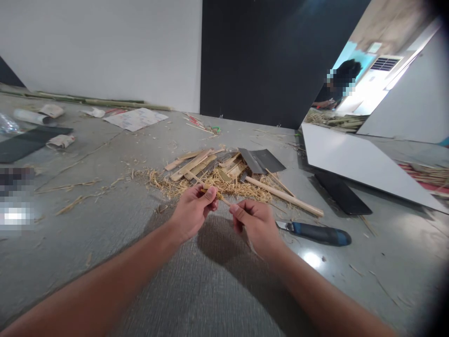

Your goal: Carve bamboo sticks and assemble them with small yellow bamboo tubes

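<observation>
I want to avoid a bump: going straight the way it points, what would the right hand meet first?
Likely the left hand, which holds the same thin stick just ahead, though exact depth is unclear.

The left hand [192, 208] and right hand [259, 224] pinch a thin stick [225, 201]; curled shavings [166, 187] lie just beyond them, a blue-and-black handle [319, 233] right of the right hand.

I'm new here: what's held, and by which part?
A thin pale stick: the left hand pinches it at a yellowish section, the right hand further along.
</observation>
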`<state>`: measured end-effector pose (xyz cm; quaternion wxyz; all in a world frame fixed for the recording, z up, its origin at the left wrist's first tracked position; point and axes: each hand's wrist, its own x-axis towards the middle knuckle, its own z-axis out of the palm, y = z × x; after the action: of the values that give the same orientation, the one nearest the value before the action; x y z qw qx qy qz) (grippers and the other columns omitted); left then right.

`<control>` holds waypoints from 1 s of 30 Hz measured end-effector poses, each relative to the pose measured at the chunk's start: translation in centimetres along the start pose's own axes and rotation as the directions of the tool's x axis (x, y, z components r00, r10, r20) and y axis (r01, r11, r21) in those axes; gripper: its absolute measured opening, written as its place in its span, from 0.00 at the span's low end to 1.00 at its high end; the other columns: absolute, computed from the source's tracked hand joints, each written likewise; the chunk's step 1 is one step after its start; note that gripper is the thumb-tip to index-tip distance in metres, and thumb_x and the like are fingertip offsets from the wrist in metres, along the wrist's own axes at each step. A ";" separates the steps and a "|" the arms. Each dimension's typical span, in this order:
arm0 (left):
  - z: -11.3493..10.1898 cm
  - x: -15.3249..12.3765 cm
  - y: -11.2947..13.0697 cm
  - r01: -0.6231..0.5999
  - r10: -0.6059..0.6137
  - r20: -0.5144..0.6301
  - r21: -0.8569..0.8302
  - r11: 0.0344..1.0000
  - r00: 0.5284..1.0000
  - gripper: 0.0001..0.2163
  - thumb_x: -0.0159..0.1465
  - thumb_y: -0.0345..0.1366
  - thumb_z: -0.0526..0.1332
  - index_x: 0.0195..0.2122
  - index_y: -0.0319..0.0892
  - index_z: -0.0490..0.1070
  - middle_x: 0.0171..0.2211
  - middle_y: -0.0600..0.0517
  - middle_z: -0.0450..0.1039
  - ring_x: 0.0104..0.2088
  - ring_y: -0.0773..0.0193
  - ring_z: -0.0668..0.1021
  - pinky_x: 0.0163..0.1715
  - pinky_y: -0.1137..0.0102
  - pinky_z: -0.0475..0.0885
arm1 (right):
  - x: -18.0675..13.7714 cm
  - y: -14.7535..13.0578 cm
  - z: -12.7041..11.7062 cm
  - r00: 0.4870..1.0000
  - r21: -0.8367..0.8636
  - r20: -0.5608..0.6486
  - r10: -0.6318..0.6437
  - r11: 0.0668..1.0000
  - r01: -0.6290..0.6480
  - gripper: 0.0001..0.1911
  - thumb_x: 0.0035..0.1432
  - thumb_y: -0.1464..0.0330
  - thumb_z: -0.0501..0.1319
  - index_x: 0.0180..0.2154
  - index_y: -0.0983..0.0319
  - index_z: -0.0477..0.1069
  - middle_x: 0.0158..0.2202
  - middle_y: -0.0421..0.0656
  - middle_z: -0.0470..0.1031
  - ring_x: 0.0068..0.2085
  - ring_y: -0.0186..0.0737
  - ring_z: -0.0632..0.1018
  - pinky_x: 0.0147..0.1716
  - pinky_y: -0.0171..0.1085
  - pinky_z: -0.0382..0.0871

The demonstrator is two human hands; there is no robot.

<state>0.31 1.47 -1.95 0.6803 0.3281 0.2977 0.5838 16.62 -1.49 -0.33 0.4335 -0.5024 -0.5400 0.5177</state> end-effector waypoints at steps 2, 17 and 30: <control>-0.1 0.0 0.2 -0.019 0.017 0.036 0.043 0.999 0.999 0.10 0.52 0.36 0.72 0.29 0.37 0.73 0.23 0.56 0.70 0.24 0.72 0.72 0.27 0.76 0.67 | 0.2 -0.3 0.1 0.947 0.350 0.214 0.240 0.886 -0.304 0.15 0.53 0.61 0.63 0.22 0.62 0.65 0.16 0.34 0.60 0.15 0.27 0.59 0.16 0.31 0.52; -0.2 0.0 0.1 0.012 -0.015 0.078 0.043 0.999 0.997 0.11 0.54 0.37 0.71 0.27 0.39 0.69 0.22 0.56 0.68 0.23 0.73 0.71 0.27 0.76 0.65 | -0.3 0.6 -0.1 0.783 -0.635 0.091 -0.616 0.570 0.522 0.10 0.61 0.70 0.58 0.26 0.61 0.66 0.24 0.40 0.69 0.27 0.35 0.69 0.29 0.35 0.60; -0.3 -0.4 -0.3 -0.046 -0.010 0.158 0.348 0.936 0.987 0.12 0.58 0.41 0.67 0.28 0.38 0.69 0.22 0.56 0.68 0.24 0.72 0.69 0.25 0.74 0.62 | -0.4 -0.2 0.7 0.978 -0.240 0.007 -0.207 0.949 0.203 0.14 0.60 0.63 0.60 0.24 0.62 0.68 0.17 0.37 0.69 0.18 0.31 0.69 0.20 0.31 0.60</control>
<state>0.22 1.12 -2.37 0.6270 0.4918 0.3393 0.4999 15.96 -2.01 -0.19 0.4260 -0.4968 -0.6439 0.3963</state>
